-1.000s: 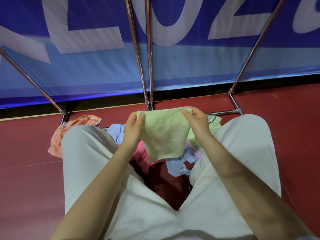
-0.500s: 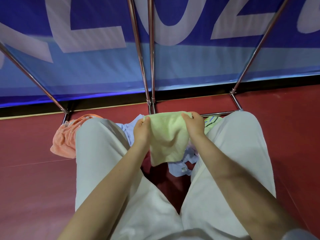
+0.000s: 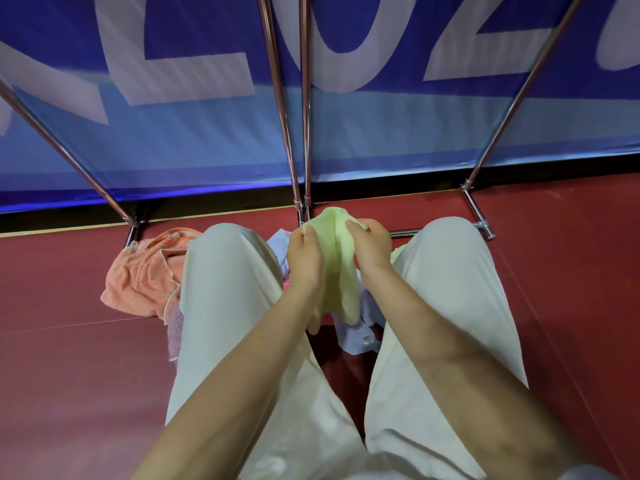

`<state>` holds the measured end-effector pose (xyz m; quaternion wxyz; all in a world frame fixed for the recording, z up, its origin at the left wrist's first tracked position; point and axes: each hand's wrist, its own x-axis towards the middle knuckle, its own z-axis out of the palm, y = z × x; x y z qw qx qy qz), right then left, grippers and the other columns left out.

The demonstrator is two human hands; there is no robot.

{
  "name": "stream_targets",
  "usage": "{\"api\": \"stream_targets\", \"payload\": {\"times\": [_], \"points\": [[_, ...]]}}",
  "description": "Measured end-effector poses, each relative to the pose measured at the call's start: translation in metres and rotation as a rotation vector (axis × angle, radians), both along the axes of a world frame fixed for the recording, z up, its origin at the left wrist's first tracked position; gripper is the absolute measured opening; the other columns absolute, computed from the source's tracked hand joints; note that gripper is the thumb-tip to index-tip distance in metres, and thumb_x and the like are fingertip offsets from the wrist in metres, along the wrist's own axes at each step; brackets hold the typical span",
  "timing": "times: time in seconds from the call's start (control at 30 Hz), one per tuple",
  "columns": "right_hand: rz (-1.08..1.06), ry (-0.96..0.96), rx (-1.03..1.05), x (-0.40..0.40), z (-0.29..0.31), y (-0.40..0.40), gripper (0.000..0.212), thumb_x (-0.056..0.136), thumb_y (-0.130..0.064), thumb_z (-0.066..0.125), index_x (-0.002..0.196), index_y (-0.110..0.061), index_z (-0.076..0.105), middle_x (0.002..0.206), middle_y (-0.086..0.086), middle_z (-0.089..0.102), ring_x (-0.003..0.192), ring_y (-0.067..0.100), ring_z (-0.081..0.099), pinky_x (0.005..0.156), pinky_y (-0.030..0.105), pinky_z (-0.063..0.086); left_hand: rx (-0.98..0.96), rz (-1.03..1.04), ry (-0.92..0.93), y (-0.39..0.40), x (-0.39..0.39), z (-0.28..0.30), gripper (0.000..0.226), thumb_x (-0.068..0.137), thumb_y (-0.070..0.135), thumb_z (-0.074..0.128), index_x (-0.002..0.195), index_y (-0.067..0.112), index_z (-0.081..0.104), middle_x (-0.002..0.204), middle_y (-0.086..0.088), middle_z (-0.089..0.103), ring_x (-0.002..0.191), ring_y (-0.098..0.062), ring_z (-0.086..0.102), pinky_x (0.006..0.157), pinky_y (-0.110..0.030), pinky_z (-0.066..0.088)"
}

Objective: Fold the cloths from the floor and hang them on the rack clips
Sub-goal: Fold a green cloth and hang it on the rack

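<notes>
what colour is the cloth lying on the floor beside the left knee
Orange cloth, a plain peachy shade, shown best in the head view.

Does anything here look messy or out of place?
Yes: an orange towel lies crumpled on the floor by the person's left knee, unfolded. Both hands, left and right, hold a green cloth.

Indoor event hall, red sports floor, large blue printed banner

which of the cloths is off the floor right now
The light green cloth: left hand and right hand pinch its top and it hangs. The orange cloth and pale blue cloth lie on the floor.
</notes>
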<state>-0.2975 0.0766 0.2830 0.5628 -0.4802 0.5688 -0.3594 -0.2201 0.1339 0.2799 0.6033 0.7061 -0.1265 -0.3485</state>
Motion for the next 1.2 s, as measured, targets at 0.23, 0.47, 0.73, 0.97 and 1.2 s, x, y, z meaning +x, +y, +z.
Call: {"api": "stream_targets", "payload": {"times": [0.23, 0.47, 0.73, 0.97, 1.2], "points": [[0.128, 0.005, -0.118, 0.005, 0.009, 0.01, 0.011, 0.091, -0.028, 0.059, 0.095, -0.019, 0.061, 0.088, -0.004, 0.066, 0.086, 0.018, 0.065, 0.076, 0.034, 0.052, -0.103, -0.038, 0.012, 0.002, -0.008, 0.004, 0.017, 0.103, 0.03, 0.038, 0.102, 0.024, 0.054, 0.101, -0.004, 0.062, 0.094, -0.02, 0.059, 0.09, -0.039, 0.05], [0.397, -0.054, -0.295, 0.005, 0.016, 0.017, 0.037, 0.095, -0.007, 0.047, 0.124, -0.029, 0.055, 0.085, 0.0, 0.065, 0.079, 0.013, 0.066, 0.075, 0.026, 0.057, -0.174, 0.018, 0.102, 0.007, 0.006, 0.01, 0.029, 0.104, 0.025, 0.038, 0.108, 0.008, 0.062, 0.087, -0.005, 0.064, 0.075, -0.012, 0.06, 0.066, -0.021, 0.05], [0.501, 0.111, -0.38, -0.004, 0.018, 0.015, 0.023, 0.089, -0.004, 0.058, 0.096, -0.024, 0.065, 0.069, -0.003, 0.062, 0.068, 0.017, 0.066, 0.076, 0.035, 0.057, -0.105, -0.03, 0.047, 0.01, 0.012, 0.005, 0.025, 0.102, 0.019, 0.04, 0.087, 0.011, 0.058, 0.074, -0.002, 0.058, 0.068, -0.012, 0.052, 0.061, -0.022, 0.044], [0.472, 0.365, -0.755, -0.012, 0.01, 0.013, 0.008, 0.083, -0.021, 0.069, 0.091, -0.022, 0.073, 0.083, -0.014, 0.048, 0.082, 0.009, 0.051, 0.068, 0.027, 0.045, -0.092, -0.086, 0.068, 0.017, 0.014, 0.002, 0.029, 0.103, 0.016, 0.039, 0.082, 0.013, 0.06, 0.077, -0.001, 0.06, 0.075, -0.013, 0.056, 0.064, -0.021, 0.045], [0.5, 0.42, -1.057, -0.01, 0.006, 0.015, 0.012, 0.086, -0.022, 0.058, 0.086, -0.014, 0.068, 0.094, -0.003, 0.066, 0.102, 0.016, 0.055, 0.095, 0.03, 0.033, -0.104, -0.055, 0.13, 0.018, 0.022, -0.009, 0.029, 0.104, 0.022, 0.038, 0.084, 0.016, 0.058, 0.074, 0.002, 0.061, 0.07, -0.009, 0.059, 0.065, -0.021, 0.045]]}}
